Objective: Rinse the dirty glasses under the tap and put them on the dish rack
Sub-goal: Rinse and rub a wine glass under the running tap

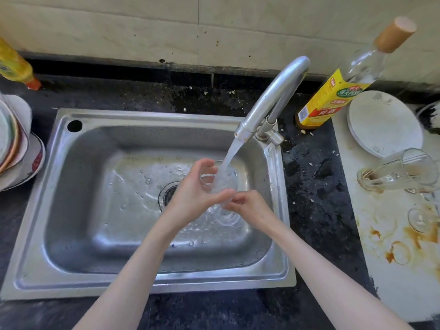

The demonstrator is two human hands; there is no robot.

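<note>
Midway, I judge: under the tap (269,101) my left hand (192,189) grips a stemmed glass (222,179), right hand (247,206) pinches its stem; right of the tap, stained glasses (395,171) wait.

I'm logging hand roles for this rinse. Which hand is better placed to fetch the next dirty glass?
Right. The right hand only pinches the stem of the wine glass, and the dirty glasses lie on its side of the sink. The left hand wraps the bowl under the tap.
</note>
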